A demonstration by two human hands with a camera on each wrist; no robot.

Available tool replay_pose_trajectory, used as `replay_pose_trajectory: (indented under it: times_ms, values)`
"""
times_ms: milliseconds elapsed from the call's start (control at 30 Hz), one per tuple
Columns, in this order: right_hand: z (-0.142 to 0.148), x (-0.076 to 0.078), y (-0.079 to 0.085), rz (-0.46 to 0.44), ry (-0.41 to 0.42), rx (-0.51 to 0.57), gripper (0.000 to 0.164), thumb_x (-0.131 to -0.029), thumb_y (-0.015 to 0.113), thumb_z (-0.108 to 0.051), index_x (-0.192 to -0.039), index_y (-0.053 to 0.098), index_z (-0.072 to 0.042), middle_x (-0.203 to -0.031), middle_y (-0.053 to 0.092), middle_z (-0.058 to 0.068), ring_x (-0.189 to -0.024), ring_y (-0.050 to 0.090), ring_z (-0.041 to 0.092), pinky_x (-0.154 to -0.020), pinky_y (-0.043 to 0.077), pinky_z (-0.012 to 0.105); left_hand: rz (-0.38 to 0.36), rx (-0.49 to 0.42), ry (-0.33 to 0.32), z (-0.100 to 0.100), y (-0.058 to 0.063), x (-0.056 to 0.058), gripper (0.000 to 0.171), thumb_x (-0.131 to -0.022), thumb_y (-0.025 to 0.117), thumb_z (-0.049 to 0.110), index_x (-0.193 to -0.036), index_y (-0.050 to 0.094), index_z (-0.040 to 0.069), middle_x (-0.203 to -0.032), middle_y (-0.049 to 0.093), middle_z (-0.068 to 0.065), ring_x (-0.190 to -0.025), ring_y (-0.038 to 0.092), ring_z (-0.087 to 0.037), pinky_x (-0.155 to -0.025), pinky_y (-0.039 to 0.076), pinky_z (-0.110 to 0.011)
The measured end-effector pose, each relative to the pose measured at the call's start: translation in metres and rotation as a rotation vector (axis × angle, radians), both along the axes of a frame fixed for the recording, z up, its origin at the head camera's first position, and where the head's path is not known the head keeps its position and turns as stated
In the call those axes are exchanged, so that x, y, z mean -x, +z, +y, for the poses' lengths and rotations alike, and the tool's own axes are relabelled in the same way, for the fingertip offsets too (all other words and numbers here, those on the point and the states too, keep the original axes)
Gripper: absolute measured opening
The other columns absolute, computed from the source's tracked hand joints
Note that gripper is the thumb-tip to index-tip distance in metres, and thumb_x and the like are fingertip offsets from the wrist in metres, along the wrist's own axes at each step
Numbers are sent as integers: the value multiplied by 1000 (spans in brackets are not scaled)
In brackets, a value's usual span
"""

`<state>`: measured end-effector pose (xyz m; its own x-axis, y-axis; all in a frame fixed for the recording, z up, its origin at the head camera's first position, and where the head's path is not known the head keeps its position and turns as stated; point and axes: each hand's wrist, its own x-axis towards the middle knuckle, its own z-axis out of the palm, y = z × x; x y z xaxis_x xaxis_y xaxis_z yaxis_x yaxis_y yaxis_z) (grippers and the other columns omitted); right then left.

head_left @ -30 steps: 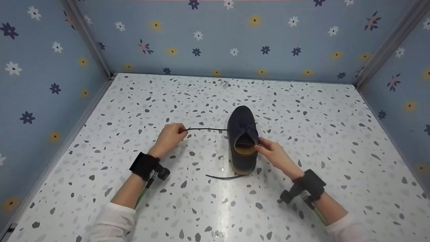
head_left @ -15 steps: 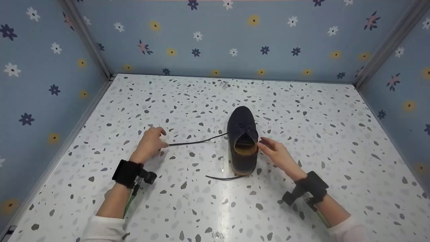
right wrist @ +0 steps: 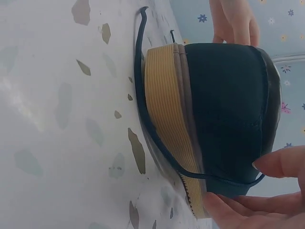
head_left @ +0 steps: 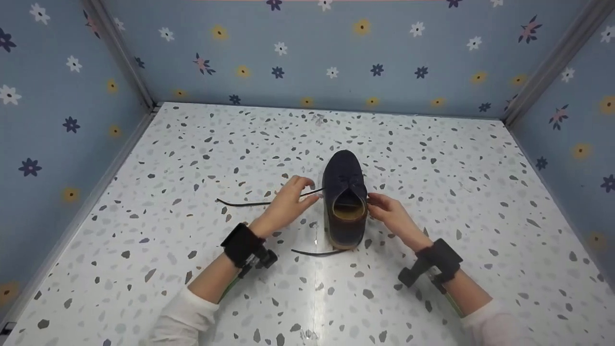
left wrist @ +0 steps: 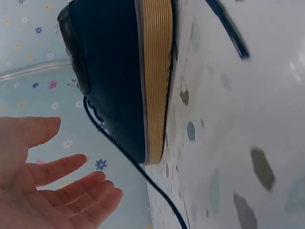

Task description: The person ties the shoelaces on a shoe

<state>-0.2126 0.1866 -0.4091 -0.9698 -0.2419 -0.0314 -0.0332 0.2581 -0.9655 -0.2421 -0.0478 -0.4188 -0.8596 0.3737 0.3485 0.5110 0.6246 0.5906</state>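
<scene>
Probably risking a missed pick-up of the left lace point(head_left: 240, 205), owing to lying thin and slack across the white speckled tabletop point(head_left: 245, 144) and passing behind the left hand point(head_left: 288, 204) in the head view. Perhaps also risking a twist or slide of the navy lace-up shoe point(head_left: 342, 166), from standing upright on its sole without being firmly held. Possibly inviting a snag of the right lace point(right wrist: 138, 71), from running close along the sole and curving round behind the heel.

Holding the left hand unclenched, spreading thumb and fingers toward the shoe's left flank, gripping nothing; seeing the left lace crossing between thumb and forefinger in the head view, yet appearing apart from the fingertips in the left wrist view. Keeping the right hand point(head_left: 391, 214) loosely extended at the shoe's right flank, seeming to touch lightly and leaving the right lace running between thumb and fingers, not visibly pinching. Placing the shoe between both hands, with its toe pointing away.
</scene>
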Motion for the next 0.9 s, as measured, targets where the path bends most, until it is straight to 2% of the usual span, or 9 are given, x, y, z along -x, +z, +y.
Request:
replay_pose_trajectory:
  times_ms: [133,267,333,533,567,667,767,800,900]
  values:
    - [-2,4,-3,-4,-2,-9,34,-71,41,1,-104,33,7,-98,41,17,-86,40,18,-66,34,25,-20,23,-50,23,2,4,45,-69,41,40,-101,37,9,-95,34,-1,-84,33,-8,-68,28,-20]
    - [1,13,-15,-3,17,-25,33,-71,41,1,-103,35,4,-96,42,14,-85,41,17,-66,34,24,-16,58,-83,38,5,7,50,-69,39,42,-105,34,7,-97,32,-2,-87,32,-10,-70,27,-21]
    - [3,17,-21,-8,16,-30,33,-69,40,2,-102,37,2,-93,44,13,-82,42,16,-65,34,24,-23,85,-93,42,5,7,51,-69,39,42,-106,33,7,-98,31,-2,-88,31,-10,-71,26,-21]
    - [3,14,-15,-37,26,-12,31,-67,38,4,-98,37,7,-81,47,20,-70,47,21,-60,37,29,11,148,-97,46,2,7,49,-69,44,37,-106,32,7,-97,33,-3,-88,32,-11,-73,26,-22]
    - [7,16,-19,-35,34,-17,30,-69,40,1,-98,38,5,-79,48,20,-68,48,20,-59,37,29,22,146,-98,46,1,7,48,-69,45,35,-106,33,7,-97,33,-3,-87,33,-11,-72,26,-22]
    - [26,36,-52,-32,39,2,28,-69,46,-9,-95,42,-2,-69,48,14,-58,47,18,-52,38,29,39,140,-107,46,0,8,47,-68,46,33,-105,33,7,-96,34,-3,-85,34,-11,-71,27,-22]
    - [48,57,-84,-56,-4,35,32,-65,54,-22,-93,46,-9,-63,45,12,-49,44,17,-46,38,31,38,136,-118,45,-1,8,47,-69,46,33,-105,33,6,-96,34,-4,-85,34,-11,-70,28,-22]
    - [54,62,-91,-60,-24,40,32,-64,54,-23,-92,46,-10,-62,44,13,-46,42,17,-44,38,32,35,136,-121,45,-1,8,47,-69,46,33,-105,33,6,-96,34,-3,-85,34,-11,-70,28,-22]
    - [70,70,-95,-54,-90,-32,34,-61,55,-30,-90,48,-13,-60,43,12,-41,38,15,-38,36,31,22,136,-124,45,-1,8,48,-69,46,34,-106,33,7,-97,33,-3,-86,33,-10,-71,27,-22]
